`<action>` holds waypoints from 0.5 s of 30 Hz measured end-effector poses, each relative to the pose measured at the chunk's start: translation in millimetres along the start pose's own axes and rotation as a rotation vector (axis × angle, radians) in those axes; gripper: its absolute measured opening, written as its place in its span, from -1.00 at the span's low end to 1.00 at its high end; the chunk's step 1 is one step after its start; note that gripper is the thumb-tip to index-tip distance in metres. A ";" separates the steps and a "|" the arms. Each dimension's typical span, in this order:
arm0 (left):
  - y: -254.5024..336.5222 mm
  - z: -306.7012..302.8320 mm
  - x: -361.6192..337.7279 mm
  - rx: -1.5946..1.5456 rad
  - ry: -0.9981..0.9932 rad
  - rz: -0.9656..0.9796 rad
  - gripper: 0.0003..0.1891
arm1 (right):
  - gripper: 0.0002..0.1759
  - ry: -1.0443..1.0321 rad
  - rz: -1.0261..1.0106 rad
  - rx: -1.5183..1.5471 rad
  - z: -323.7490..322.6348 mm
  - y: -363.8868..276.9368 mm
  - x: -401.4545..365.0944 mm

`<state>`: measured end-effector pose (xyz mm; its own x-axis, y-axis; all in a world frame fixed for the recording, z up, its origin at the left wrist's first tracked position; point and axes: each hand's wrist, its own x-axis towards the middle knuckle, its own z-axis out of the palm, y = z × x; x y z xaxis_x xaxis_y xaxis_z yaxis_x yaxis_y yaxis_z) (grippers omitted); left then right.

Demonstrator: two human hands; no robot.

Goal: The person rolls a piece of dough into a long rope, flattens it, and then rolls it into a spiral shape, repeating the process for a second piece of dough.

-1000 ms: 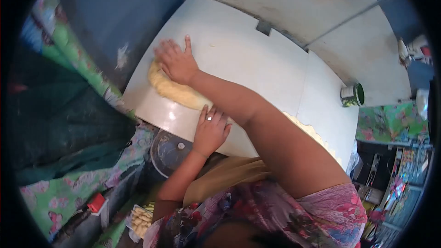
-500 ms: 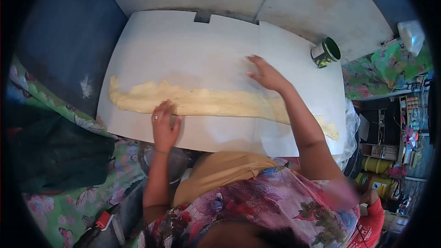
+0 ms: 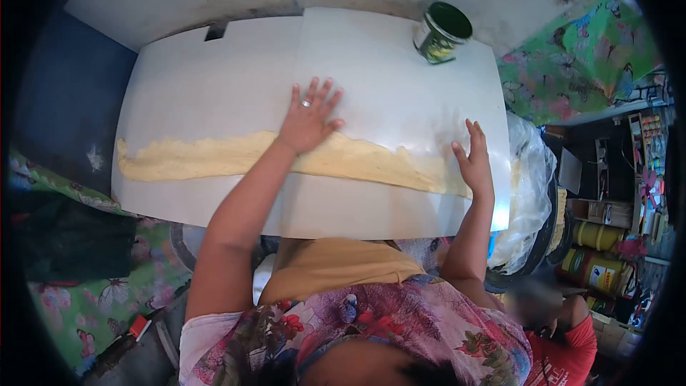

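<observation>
A long, flattened strip of pale yellow dough lies across the white tabletop, its upper edge ragged and its lower edge smoother. My left hand, with a ring on one finger, spreads its fingers over the dough's upper edge near the middle, fingertips reaching past it onto the bare surface. My right hand is open at the right end of the strip, palm turned inward and fingers pointing up; the wrist covers part of that end. Neither hand holds anything.
A green tub stands at the back right of the table, near the wall. Clear plastic sheeting hangs off the right edge. A person in a red shirt is at the lower right, by shelves. Butterfly-patterned cloth covers the right side.
My left hand has moved right and up from the dough's lower edge. My right hand has swung right and down to the strip's end. The view has shifted right.
</observation>
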<state>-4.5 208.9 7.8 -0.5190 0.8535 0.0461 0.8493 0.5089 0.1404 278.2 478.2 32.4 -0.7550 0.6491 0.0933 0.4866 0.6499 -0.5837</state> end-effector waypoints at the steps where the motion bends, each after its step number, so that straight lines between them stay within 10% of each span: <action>1: -5.9 16.2 19.8 0.104 -0.009 -0.060 -0.25 | -0.30 0.020 0.009 0.034 -12.2 11.4 -1.7; 5: 3.0 15.9 55.9 0.276 0.022 -0.084 -0.26 | -0.31 0.006 -0.037 0.113 -44.0 45.3 -5.2; 8: 51.8 7.3 58.4 0.278 -0.342 0.141 -0.27 | -0.31 -0.016 -0.067 0.175 -51.1 65.3 -21.2; 11: 35.5 36.5 74.3 0.368 0.062 -0.093 -0.28 | -0.32 -0.048 -0.164 0.120 -58.9 80.2 -21.5; 15: 128.5 21.4 66.2 0.126 -0.352 0.246 -0.30 | -0.32 -0.064 -0.163 0.169 -75.2 90.7 -17.5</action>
<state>72.3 333.3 7.8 -0.2545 0.9258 -0.2794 0.9598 0.2772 0.0443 368.6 555.5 38.4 -0.8463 0.5114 0.1488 0.2800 0.6649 -0.6925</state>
